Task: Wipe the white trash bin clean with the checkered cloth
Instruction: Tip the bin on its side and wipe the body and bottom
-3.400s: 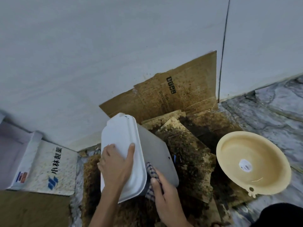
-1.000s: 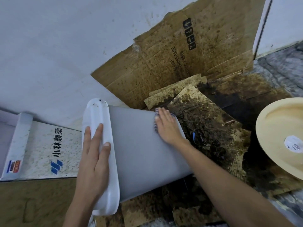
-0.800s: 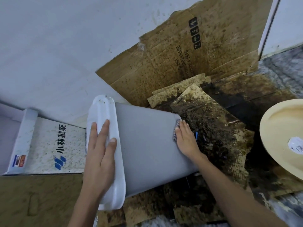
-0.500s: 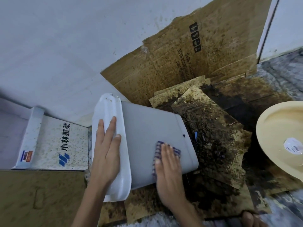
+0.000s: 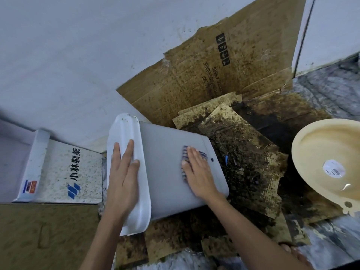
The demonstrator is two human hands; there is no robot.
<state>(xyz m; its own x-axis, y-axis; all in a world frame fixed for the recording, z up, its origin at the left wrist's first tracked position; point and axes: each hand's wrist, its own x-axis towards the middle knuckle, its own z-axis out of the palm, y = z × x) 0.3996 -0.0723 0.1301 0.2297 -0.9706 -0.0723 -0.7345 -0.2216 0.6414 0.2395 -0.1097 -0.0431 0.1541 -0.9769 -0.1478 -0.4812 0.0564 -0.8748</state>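
While bracing the tipped white trash bin (image 5: 167,162) with flat left hand (image 5: 122,172), pressing checkered cloth (image 5: 185,158) under spread right hand (image 5: 198,170); next needing unwiped areas.

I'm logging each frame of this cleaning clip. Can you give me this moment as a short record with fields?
bin: white trash bin tipped on its side over stained cardboard
left hand: left hand flat on the bin's lid
right hand: right hand pressing checkered cloth on the bin's side
nearby: cream basin at right
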